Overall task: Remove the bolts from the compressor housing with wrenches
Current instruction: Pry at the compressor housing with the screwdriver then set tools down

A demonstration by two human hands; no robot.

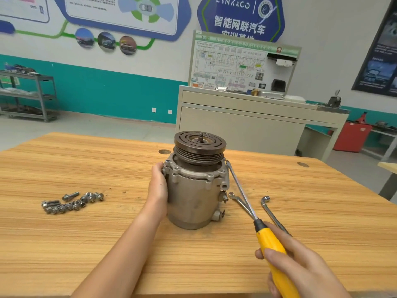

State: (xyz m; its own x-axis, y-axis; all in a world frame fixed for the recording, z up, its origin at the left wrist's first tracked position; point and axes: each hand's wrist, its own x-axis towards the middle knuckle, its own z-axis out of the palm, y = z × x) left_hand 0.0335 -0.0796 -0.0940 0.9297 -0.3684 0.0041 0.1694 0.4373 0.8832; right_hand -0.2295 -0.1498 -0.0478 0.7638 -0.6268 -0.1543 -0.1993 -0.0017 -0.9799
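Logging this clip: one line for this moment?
left hand holds compressor | right hand grips screwdriver | loose bolts on table

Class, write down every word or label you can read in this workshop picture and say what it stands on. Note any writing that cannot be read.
"LYNK&CO": blue wall sign, top line.
"智能网联汽车": same sign, second line.
Sign's third line: cut off by the training board, unreadable.
Training board print: too small, blurred.
Left wall panel, dark poster: blurred.
Compressor, screwdriver, wrenches, bolts: no text visible.
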